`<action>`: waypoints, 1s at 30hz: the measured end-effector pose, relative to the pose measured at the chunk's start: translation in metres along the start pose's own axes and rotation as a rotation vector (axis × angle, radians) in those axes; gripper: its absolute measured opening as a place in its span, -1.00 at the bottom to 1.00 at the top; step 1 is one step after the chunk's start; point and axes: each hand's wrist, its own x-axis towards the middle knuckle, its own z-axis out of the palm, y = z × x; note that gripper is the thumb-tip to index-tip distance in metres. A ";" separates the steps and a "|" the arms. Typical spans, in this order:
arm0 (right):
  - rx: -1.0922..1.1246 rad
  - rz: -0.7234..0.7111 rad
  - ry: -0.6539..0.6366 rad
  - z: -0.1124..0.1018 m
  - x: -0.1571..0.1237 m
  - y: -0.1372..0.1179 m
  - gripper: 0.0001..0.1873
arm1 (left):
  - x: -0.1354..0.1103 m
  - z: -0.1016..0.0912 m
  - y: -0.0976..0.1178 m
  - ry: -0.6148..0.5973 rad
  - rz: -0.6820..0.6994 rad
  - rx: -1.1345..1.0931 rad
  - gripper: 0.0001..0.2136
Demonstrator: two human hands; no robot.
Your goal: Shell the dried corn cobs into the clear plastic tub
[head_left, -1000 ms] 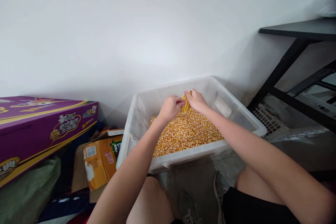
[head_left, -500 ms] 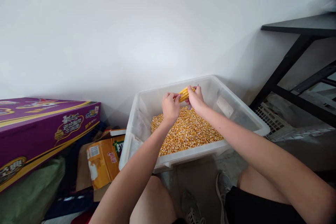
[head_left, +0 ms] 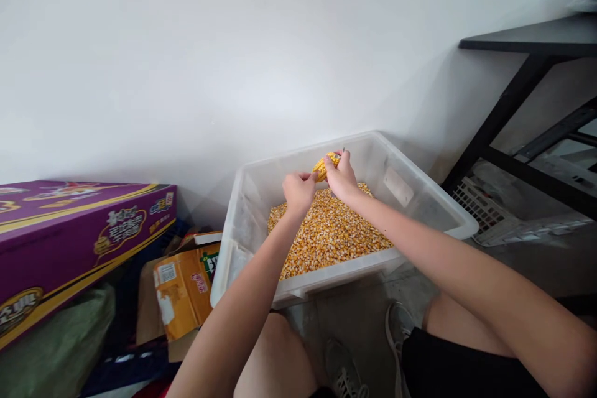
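Corn [head_left: 321,168], fingertip-pinched at left by left hand [head_left: 299,191], finger-wrapped at right by right hand [head_left: 342,179], likely for steadiness; above tub [head_left: 336,274] of kernels [head_left: 336,233], presumably catching strays.

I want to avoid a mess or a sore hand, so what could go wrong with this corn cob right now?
The corn cob is in the right hand, with the left hand at its lower end; it might slip onto the loose kernels. A thin tip, too small to identify, sticks up by the right hand; if sharp, it could nick. Kernels flying past the tub might land near the shoes.
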 end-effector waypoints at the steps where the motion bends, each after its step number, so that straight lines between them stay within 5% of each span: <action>1: -0.023 -0.028 -0.001 0.000 -0.001 -0.001 -0.56 | 0.002 0.002 -0.002 -0.018 -0.052 -0.046 -0.74; 6: -0.157 -0.147 -0.061 0.000 -0.008 -0.004 -0.57 | 0.006 0.011 -0.009 -0.118 -0.383 -0.490 -0.82; 12: -0.236 -0.193 -0.096 0.000 -0.009 -0.006 -0.58 | 0.005 0.012 -0.013 -0.137 -0.332 -0.489 -0.79; 23: -0.204 0.021 -0.208 -0.014 0.013 0.010 -0.57 | 0.000 -0.001 -0.012 -0.227 0.324 0.401 -0.84; 30: -0.104 0.144 -0.342 -0.022 0.027 0.024 -0.62 | -0.009 -0.007 -0.001 -0.304 0.822 0.682 -0.80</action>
